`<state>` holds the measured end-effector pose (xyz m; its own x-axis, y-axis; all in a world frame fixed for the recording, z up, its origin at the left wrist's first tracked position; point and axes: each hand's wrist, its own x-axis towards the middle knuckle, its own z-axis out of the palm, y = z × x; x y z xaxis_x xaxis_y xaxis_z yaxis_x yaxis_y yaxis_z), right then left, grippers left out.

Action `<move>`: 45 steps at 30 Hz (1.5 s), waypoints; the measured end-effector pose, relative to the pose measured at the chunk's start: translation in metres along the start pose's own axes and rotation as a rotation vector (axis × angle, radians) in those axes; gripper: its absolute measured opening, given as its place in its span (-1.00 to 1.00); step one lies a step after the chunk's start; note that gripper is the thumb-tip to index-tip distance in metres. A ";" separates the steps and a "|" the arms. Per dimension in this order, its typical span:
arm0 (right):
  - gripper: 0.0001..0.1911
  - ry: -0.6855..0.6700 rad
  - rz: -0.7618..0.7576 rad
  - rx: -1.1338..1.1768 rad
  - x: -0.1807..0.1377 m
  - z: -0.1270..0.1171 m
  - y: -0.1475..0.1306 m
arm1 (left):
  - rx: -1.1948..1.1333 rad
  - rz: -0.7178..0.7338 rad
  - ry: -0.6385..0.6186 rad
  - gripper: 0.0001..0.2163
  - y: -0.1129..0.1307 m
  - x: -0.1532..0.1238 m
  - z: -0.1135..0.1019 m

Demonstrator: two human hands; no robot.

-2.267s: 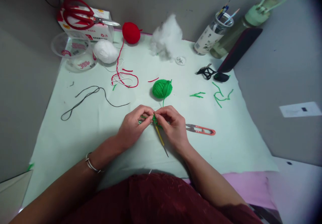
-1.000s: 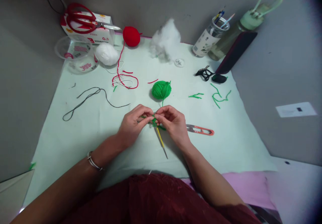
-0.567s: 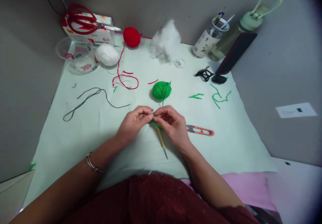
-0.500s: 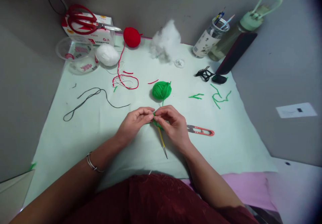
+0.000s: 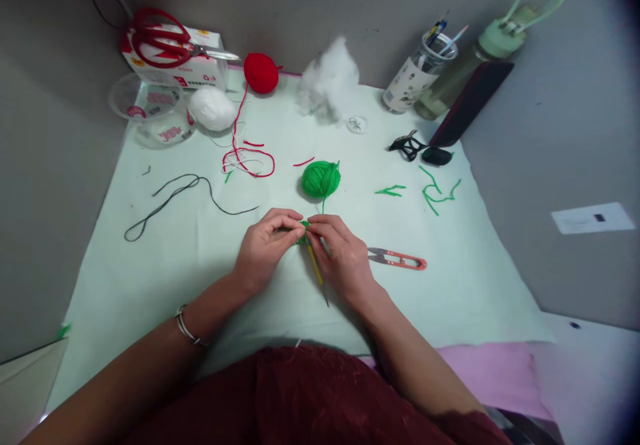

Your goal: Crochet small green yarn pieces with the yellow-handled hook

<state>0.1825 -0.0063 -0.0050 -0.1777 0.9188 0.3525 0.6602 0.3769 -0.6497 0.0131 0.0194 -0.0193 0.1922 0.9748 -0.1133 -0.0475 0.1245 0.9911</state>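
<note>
My left hand (image 5: 263, 246) is closed, its thumb and fingertips pinching a small piece of green yarn work (image 5: 304, 226). From the other side, the pinched fingers of my right hand (image 5: 345, 255) hold the same piece, so most of it is hidden. A crochet hook (image 5: 315, 265) with a yellow grip and a metal end slants down from the piece beside my right hand; whether fingers grip it I cannot tell. Just beyond my hands sits a green yarn ball (image 5: 321, 179), its strand running toward them. Orange-handled thread snips (image 5: 400, 259) lie right of my right hand.
Cut green yarn (image 5: 440, 195) lies at right, a dark cord (image 5: 173, 195) at left. Toward the back are a red yarn ball (image 5: 261, 73), white yarn ball (image 5: 213, 109), white stuffing (image 5: 330, 78), red scissors (image 5: 165, 41) on a box, a pen jar (image 5: 413, 85) and a bottle (image 5: 445, 91).
My right hand has turned and shifted slightly, its fingers now closer together on the green piece. The crochet hook has moved a little up and left.
</note>
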 end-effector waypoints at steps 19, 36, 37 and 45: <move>-0.87 -0.102 0.563 0.779 0.011 -0.005 0.003 | -0.076 -0.098 -0.075 -0.85 0.003 0.005 -0.004; -0.88 0.001 0.198 0.324 0.001 0.005 0.000 | 0.073 0.061 -0.002 -0.95 0.001 -0.001 0.004; -0.88 0.004 0.226 0.352 0.002 0.005 -0.001 | 0.078 0.069 -0.002 -0.96 0.001 -0.001 0.004; -0.91 -0.070 0.548 0.727 0.006 0.004 0.002 | -0.084 -0.085 -0.077 -0.90 0.004 0.003 -0.002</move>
<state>0.1804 0.0007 -0.0067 -0.0348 0.9871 -0.1565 0.0467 -0.1548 -0.9868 0.0116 0.0230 -0.0159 0.2738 0.9433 -0.1874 -0.1092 0.2241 0.9684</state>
